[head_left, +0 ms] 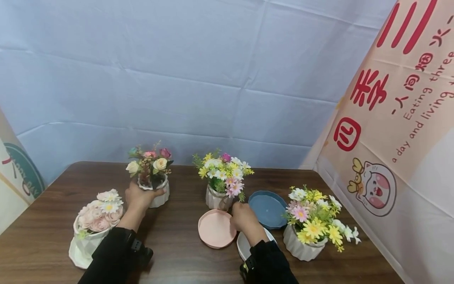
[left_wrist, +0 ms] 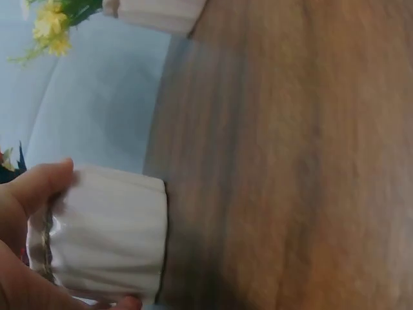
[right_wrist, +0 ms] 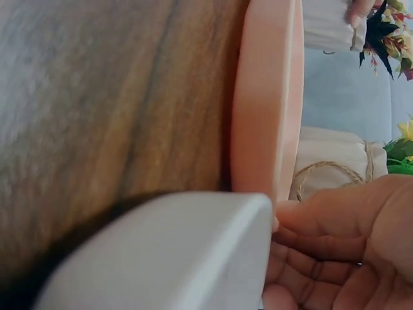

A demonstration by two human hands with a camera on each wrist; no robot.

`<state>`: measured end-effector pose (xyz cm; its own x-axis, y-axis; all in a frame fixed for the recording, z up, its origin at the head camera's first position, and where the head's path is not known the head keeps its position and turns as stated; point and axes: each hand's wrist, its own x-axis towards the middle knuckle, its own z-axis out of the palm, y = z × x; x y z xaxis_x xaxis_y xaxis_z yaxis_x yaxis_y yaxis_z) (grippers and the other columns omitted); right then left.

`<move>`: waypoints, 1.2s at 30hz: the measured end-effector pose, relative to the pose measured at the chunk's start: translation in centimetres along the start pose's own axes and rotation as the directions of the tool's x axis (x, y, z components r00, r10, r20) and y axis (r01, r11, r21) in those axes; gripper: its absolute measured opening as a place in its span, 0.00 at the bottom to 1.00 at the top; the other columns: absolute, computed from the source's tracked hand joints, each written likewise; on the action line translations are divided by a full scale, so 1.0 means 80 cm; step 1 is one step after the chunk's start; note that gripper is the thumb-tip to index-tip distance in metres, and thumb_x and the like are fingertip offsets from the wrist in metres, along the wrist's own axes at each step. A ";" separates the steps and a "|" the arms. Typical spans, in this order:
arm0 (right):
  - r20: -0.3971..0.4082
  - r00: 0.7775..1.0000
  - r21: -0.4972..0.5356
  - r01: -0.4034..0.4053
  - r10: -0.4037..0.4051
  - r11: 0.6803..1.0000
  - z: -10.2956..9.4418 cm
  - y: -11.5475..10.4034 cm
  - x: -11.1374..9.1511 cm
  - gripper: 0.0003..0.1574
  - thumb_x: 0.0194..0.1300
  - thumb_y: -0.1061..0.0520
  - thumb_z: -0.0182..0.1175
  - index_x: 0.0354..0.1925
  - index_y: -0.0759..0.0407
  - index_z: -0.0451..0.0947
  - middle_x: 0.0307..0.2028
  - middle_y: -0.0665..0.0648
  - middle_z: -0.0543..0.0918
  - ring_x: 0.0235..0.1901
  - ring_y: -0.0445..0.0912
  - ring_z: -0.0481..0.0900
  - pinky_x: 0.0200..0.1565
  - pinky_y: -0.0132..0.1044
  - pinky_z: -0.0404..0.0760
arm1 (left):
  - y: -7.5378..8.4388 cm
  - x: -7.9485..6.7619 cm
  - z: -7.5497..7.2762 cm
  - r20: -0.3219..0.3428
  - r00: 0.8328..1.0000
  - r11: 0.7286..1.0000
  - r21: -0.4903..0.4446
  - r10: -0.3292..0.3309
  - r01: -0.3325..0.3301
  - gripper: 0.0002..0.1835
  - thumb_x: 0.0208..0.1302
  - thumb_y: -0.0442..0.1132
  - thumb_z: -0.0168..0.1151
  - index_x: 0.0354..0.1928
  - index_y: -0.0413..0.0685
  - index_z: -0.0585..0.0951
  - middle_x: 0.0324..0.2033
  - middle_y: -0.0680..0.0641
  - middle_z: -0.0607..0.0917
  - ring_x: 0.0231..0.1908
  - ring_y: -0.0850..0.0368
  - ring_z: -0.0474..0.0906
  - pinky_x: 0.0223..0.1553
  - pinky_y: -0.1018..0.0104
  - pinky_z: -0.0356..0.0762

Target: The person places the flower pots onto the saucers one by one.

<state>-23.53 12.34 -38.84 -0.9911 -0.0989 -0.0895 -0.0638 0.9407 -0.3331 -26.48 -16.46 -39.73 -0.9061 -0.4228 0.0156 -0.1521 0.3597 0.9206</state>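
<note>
My left hand [head_left: 139, 197] grips a white fluted flowerpot [head_left: 161, 197] holding cream, pink and red roses, at the table's back left. In the left wrist view, the thumb and fingers wrap the pot's rim end. My right hand [head_left: 244, 218] is at the right edge of a round pink saucer [head_left: 217, 229], pinching its rim between thumb and fingers. A white saucer [head_left: 244, 247] lies partly hidden under the right wrist. Just behind the pink saucer stands a white pot [head_left: 218, 200] of daisies, with twine visible on it in the right wrist view.
A blue saucer [head_left: 267, 209] lies right of the right hand. At the right stands a fluted pot [head_left: 304, 246] of yellow and pink daisies. On the left, a pot [head_left: 90, 241] of pale pink flowers stands on a white saucer [head_left: 76, 254]. A pale cloth [head_left: 177, 79] hangs behind the table.
</note>
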 end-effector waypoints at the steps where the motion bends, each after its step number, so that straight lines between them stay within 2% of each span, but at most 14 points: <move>1: 0.001 1.000 0.004 0.002 -0.002 1.000 0.000 0.000 0.000 0.06 0.49 0.69 0.61 0.29 0.67 0.76 0.36 0.67 0.78 0.35 0.54 0.75 0.35 0.44 0.76 | -0.001 0.001 -0.001 0.003 1.000 1.000 0.011 0.002 -0.002 0.53 0.40 0.43 0.77 0.67 0.34 0.57 0.59 0.28 0.63 0.59 0.33 0.57 0.59 0.43 0.57; 8: -0.004 1.000 0.013 0.003 -0.003 1.000 0.002 0.003 0.003 0.07 0.46 0.70 0.60 0.21 0.62 0.73 0.27 0.60 0.75 0.30 0.52 0.74 0.32 0.42 0.75 | -0.007 0.005 -0.002 0.043 0.999 0.999 0.032 0.027 -0.028 0.54 0.42 0.45 0.76 0.67 0.35 0.55 0.61 0.29 0.63 0.60 0.33 0.59 0.57 0.42 0.59; 19: -0.014 1.000 0.001 0.024 -0.024 1.000 -0.001 0.004 0.000 0.11 0.38 0.71 0.63 0.19 0.59 0.73 0.25 0.57 0.75 0.31 0.52 0.75 0.30 0.39 0.75 | -0.005 0.002 -0.003 0.098 0.995 1.000 0.019 0.017 -0.019 0.55 0.45 0.43 0.74 0.68 0.32 0.49 0.62 0.26 0.59 0.61 0.31 0.55 0.58 0.42 0.57; 25: 0.001 1.000 0.032 0.017 -0.017 0.999 0.000 0.004 -0.001 0.10 0.41 0.72 0.61 0.20 0.60 0.73 0.25 0.57 0.75 0.29 0.51 0.73 0.28 0.39 0.75 | -0.006 0.001 -0.004 0.122 0.992 1.000 -0.002 0.017 -0.017 0.56 0.46 0.42 0.73 0.69 0.32 0.45 0.63 0.26 0.56 0.62 0.31 0.53 0.59 0.41 0.56; 31: -0.044 0.996 0.007 0.075 -0.074 0.997 0.000 0.008 -0.001 0.06 0.47 0.69 0.59 0.20 0.59 0.77 0.25 0.56 0.77 0.32 0.51 0.76 0.32 0.40 0.75 | -0.007 0.001 -0.004 0.116 0.993 1.000 0.010 0.018 -0.019 0.56 0.46 0.41 0.73 0.69 0.33 0.45 0.63 0.26 0.57 0.62 0.30 0.53 0.58 0.41 0.56; 36: -0.013 0.993 0.025 0.114 -0.113 0.993 -0.006 0.007 -0.002 0.07 0.53 0.67 0.56 0.23 0.60 0.79 0.25 0.55 0.78 0.30 0.49 0.76 0.31 0.39 0.75 | -0.008 0.001 -0.006 0.119 0.993 0.999 0.033 0.015 -0.019 0.56 0.47 0.43 0.73 0.69 0.32 0.45 0.62 0.26 0.57 0.61 0.30 0.53 0.58 0.40 0.57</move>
<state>-23.44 13.04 -38.57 -0.9789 -0.2007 -0.0391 -0.1730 0.9150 -0.3645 -26.27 -17.08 -40.13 -0.9487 -0.3157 -0.0172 -0.1478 0.3949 0.9068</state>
